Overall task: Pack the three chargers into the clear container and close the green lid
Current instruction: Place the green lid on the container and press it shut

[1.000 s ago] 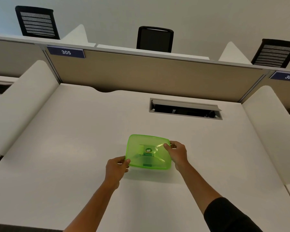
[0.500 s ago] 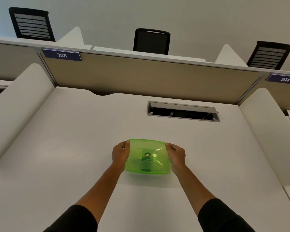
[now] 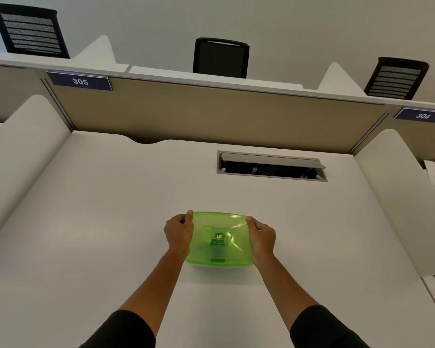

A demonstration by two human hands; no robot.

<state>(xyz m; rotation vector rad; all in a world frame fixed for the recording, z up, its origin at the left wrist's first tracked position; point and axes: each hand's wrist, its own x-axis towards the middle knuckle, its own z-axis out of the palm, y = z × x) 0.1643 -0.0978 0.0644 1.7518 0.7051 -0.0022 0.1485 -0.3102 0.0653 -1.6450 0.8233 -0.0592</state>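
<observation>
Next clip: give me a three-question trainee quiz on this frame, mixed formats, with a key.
1. True or false: the green lid sits on the desk with one hand at each side.
2. Which number is on the sign at upper left? A) 304 B) 305 C) 350
3. Fill in: the left hand and right hand grip the lid's ____ edges.

Key: 1 true; 2 B; 3 side.

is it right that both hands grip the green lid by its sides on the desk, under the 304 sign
Not quite. The head view shows the left hand and right hand on the sides of the green lid on the desk, but this bay's divider carries the 305 sign; the 304 sign marks the next bay to the right.
</observation>
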